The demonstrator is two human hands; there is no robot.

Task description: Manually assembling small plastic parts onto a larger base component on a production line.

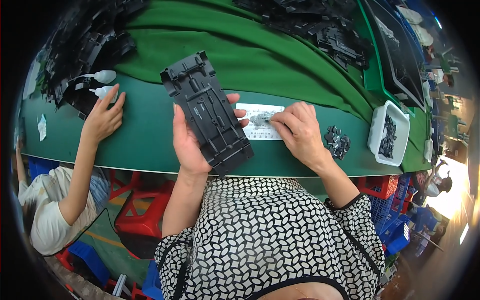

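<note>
My left hand [189, 145] grips a long black moulded plastic tray-like part [212, 112], tilted, its ribbed side facing up. To the right of it, my right hand [298, 129] is closed in a pinch over a white printed card [260, 134] on the table. Small shiny bits [261, 119] lie heaped on that card. What the pinching fingertips hold is too small to make out. Just right of my right hand is a loose pile of small black pieces [337, 142].
A white bin [374, 145] of similar black pieces stands right. Green cloth [225, 55] covers the table's back, with black parts [330, 35] heaped there. A co-worker's hand [106, 117] touches a white squeeze bottle [103, 92] at left. A green crate [374, 65] stands far right.
</note>
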